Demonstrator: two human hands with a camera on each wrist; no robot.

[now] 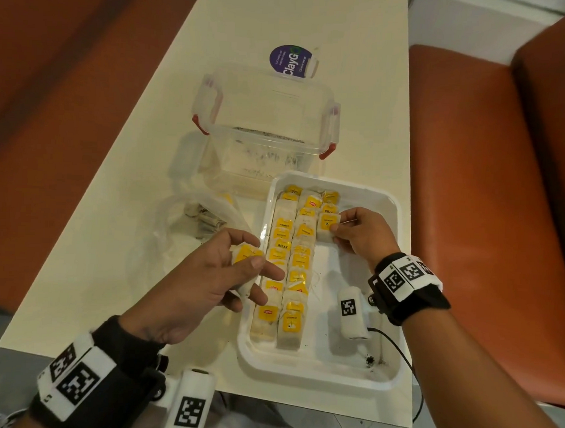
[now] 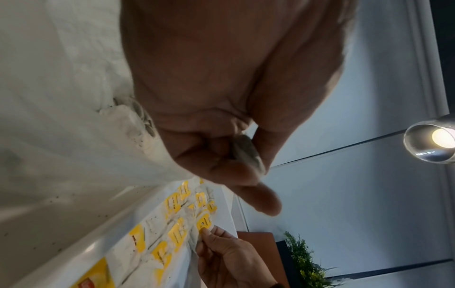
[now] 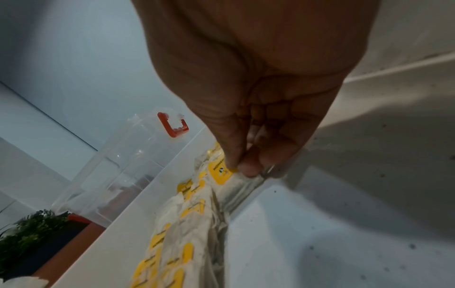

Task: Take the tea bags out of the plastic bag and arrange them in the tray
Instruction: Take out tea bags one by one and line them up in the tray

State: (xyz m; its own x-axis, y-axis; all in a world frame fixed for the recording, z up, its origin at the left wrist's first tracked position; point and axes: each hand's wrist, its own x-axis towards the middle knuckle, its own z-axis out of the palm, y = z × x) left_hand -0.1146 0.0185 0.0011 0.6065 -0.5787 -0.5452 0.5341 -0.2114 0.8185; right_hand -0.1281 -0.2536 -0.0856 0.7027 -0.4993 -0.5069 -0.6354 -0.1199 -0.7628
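Pinching a white paper tea bag with a yellow tag (image 1: 328,227) between thumb and fingertips, the person's right hand (image 1: 360,234) holds it low inside the white rectangular plastic tray (image 1: 317,372), at the near end of a short third row. Just left of that grip, two long rows of matching yellow-tagged tea bags (image 1: 287,271) lie flat and overlapping along the tray's left side; the tray floor to the right of the grip is bare apart from dark specks.

The left hand (image 1: 208,281) hovers at the tray's left rim, thumb and curled fingers closed around another yellow-tagged tea bag (image 1: 246,260), which is clear of the tray floor. Beyond and to the left of this hand, the crumpled clear plastic bag (image 1: 191,223) lies on the cream table (image 1: 115,208) with several pale tea bags visible inside.

Farther off, past both hands, a clear plastic storage box with red clips (image 1: 265,126) stands open on the table, a purple round sticker (image 1: 289,62) behind it. Both wrists carry black straps with printed square markers.
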